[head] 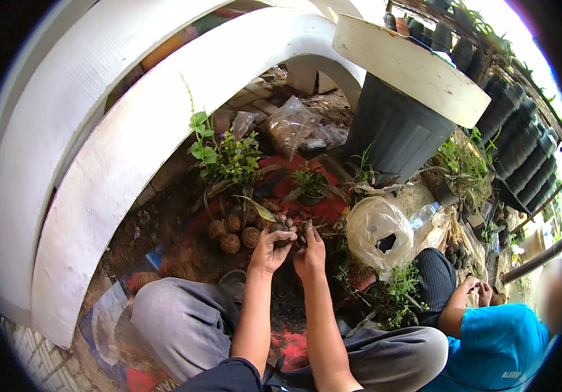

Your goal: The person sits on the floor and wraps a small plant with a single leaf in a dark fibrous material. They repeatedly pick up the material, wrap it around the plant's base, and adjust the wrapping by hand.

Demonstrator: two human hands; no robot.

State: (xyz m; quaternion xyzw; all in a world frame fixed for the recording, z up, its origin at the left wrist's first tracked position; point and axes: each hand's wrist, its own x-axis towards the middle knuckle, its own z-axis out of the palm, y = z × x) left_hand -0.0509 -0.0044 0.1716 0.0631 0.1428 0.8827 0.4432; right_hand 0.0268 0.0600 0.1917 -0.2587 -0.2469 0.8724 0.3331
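My left hand (269, 251) is cupped, palm up, around a dark lump of what looks like soil (278, 228). Its fingertips curl up beyond the lump. Close beside it on the right, my right hand (310, 251) has its fingers raised and bunched, with dark dirt on them. Whether it pinches something is too small to tell. Several brown fibre-wrapped balls (230, 243) sit on the ground just left of my left hand. A long yellowish-green leaf (260, 209) reaches over them from a plant.
A flowering plant (236, 158) and a small potted plant (309, 182) stand ahead. To the right are a roll of clear plastic (379, 232), a plastic bottle (425, 215) and a large black pot (398, 127). A co-worker in a blue shirt (501, 338) sits at right.
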